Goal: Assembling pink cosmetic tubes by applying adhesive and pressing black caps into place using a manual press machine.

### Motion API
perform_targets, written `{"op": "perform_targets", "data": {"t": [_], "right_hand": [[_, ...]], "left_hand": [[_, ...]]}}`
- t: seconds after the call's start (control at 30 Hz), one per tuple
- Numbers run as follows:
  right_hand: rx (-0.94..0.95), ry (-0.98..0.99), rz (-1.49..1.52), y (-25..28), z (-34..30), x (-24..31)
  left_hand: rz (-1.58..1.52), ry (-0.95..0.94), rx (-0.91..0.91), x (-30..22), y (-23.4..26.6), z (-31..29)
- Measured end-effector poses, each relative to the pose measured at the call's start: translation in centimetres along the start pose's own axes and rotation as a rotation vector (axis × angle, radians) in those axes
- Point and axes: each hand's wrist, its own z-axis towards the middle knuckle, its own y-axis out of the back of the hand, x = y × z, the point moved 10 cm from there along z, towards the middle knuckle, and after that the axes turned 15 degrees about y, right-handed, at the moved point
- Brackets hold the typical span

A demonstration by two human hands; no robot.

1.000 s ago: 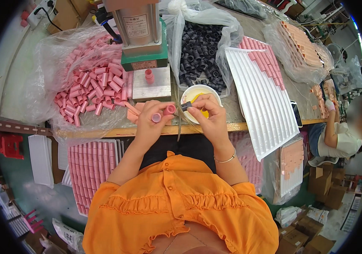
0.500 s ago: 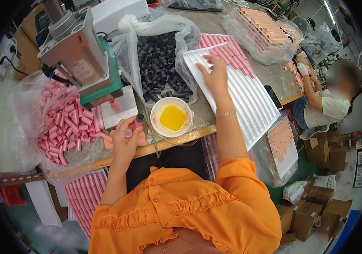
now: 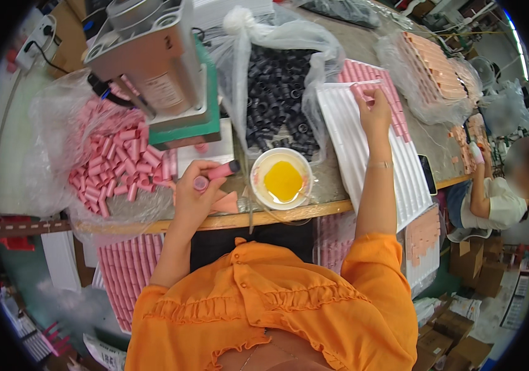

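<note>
Left hand (image 3: 197, 193) gripping pink tube (image 3: 215, 174)

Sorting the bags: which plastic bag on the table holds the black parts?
The middle bag, knotted on top, behind the bowl; the left bag holds pink tubes.

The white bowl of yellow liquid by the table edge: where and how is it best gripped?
Probably the white bowl is best pinched at its near rim, from the table-edge side: it is open-topped and holds liquid, and the bag of black caps crowds its far side.
</note>
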Motion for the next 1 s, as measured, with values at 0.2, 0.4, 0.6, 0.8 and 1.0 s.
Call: {"op": "perform_targets", "data": {"t": [0.2,0.4,0.6,0.8,1.0], "right_hand": [[0.437,0.429,0.534,-3.0,-11.1,22.6],[0.479,0.637,0.444,-3.9,-14.1,27.3],[0.443,0.656,0.353,-5.5,-15.3,29.7],[0.457,0.285,0.52,-10.9,-13.8,26.5],[0.414,0.428,0.298,-15.6,-10.7,28.8]], "left_hand": [[0.071,-0.146,0.07,-2.2,0.1,-0.8],[0.216,-0.235,0.098,-2.1,2.4,-1.8],[0.125,-0.077,0.128,-0.5,2.5,-1.8],[0.096,-0.269,-0.236,0.1,5.2,2.4],[0.136,-0.149,-0.17,0.8,6.2,6.5]]}}
